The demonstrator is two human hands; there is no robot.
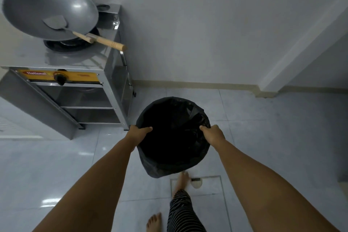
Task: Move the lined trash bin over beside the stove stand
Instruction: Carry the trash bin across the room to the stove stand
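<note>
i see the pale glossy tiled floor first, then the boxy stainless steel stove stand at ten o'clock, a wide grey metal wok on its burner. the round trash bin lined with a black plastic bag sits at centre, just beside the stand's near leg, held tilted toward me (whether its base touches the floor i cannot tell). my left hand is closed over the rim at nine o'clock, my right hand closed at three o'clock, fingers curled inside. my worry: the loose liner could slip under the fingers, or the bin could knock the leg.
</note>
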